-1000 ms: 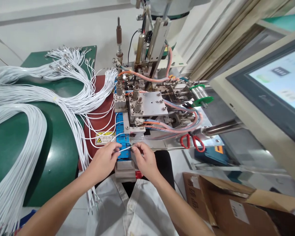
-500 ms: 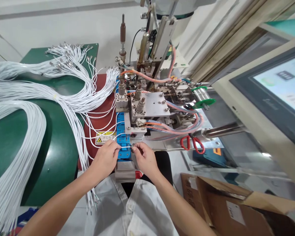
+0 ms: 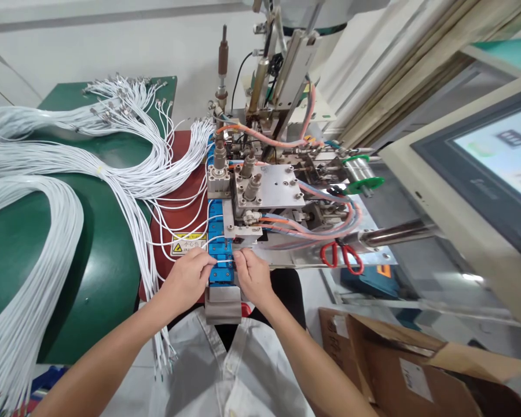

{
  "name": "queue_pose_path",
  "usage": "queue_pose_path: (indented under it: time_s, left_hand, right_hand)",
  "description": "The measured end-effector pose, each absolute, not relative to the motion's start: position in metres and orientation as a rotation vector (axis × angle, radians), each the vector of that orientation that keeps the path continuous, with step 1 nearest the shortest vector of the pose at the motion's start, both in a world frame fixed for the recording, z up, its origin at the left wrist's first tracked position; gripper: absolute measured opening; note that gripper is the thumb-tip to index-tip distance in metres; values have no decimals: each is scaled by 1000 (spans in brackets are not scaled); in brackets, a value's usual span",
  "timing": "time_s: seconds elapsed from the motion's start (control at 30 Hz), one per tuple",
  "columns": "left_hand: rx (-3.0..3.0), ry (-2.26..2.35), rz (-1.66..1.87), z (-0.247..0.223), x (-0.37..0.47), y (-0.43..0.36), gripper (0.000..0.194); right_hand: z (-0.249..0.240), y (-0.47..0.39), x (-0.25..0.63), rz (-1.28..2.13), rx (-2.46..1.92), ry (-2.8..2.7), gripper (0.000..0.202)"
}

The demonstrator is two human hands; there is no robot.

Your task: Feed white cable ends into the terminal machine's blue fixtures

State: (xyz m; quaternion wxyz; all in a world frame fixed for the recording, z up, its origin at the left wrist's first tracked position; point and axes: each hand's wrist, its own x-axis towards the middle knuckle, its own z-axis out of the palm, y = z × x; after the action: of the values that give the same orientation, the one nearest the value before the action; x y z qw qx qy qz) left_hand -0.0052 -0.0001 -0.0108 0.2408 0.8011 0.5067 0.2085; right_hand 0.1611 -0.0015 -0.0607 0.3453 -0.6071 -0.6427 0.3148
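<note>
A white cable [image 3: 224, 261] lies across one of the blue fixture blocks [image 3: 220, 275] at the front of the machine. My left hand [image 3: 193, 272] pinches this cable just left of the block. At the block's right edge, my right hand [image 3: 252, 272] is closed on the cable's end, and its fingertips hide that end. Other white cables [image 3: 186, 234] run from the left into blocks farther back along the row. The metal machine [image 3: 269, 185] with its cylinders and plates rises right behind my hands.
Bundles of white cables [image 3: 61, 156] cover much of the green table [image 3: 108, 243]. A warning label [image 3: 189, 243] is on the red surface. Red-handled scissors [image 3: 342, 256] and a green-rimmed wire spool [image 3: 362, 175] are at the right, below a screen [image 3: 495, 145]. Cardboard boxes [image 3: 399, 365] stand lower right.
My right fingers have turned and closed down flatter over the cable end at the block's right edge. The left hand keeps its pinch. The whole view has shifted slightly.
</note>
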Motion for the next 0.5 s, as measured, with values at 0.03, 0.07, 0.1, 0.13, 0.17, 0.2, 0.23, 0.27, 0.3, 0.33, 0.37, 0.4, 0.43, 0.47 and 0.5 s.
queue_pose_path:
  time_s: [0.03,0.07,0.1,0.13,0.17,0.2,0.23,0.27,0.3,0.33,0.37,0.4,0.43,0.47,0.5]
  left_hand:
    - [2199,1383,575,-11,-5,0,15]
    - [2207,1380,579,-12,-5,-1,15]
    - [2219,1377,580,-12,-5,-1,16]
    - [2236,1378,579,-12,-5,-2,16]
    - [2262,1381,577,-12,-5,-3,16]
    - [2298,1389,573,-12,-4,-4,17]
    - [2348,1396,560,-12,-4,-5,18]
    - [2409,1405,540,-11,-4,-6,19]
    - [2474,1410,514,-11,-4,-7,20]
    - [2536,1408,485,-10,-4,-7,21]
    - [2590,1392,442,-9,-5,-8,22]
    - [2631,1371,392,-7,-6,-8,23]
    - [2660,1349,338,-5,-9,-9,24]
    - [2681,1334,288,-1,-11,-11,26]
    - [2694,1320,244,3,-15,-13,28]
  right_hand:
    - [-64,-2,158,843,-1576,-1600,35]
    - [-67,-3,155,869,-1580,-1537,35]
    - [-69,-3,153,888,-1585,-1491,35]
    - [-70,-4,152,899,-1591,-1464,35]
    - [-71,-4,151,902,-1595,-1452,35]
    - [-71,-4,151,904,-1595,-1449,35]
    - [-71,-4,152,911,-1593,-1446,36]
    - [-71,-4,152,923,-1589,-1447,36]
    - [-70,-3,154,935,-1587,-1447,37]
    - [-69,-3,156,945,-1588,-1440,37]
    - [-68,-2,158,948,-1592,-1416,38]
    - [-68,-1,160,951,-1596,-1373,38]
    - [-67,-1,163,953,-1590,-1313,37]
    - [-67,0,166,957,-1573,-1245,37]
    - [-67,0,170,962,-1545,-1179,37]
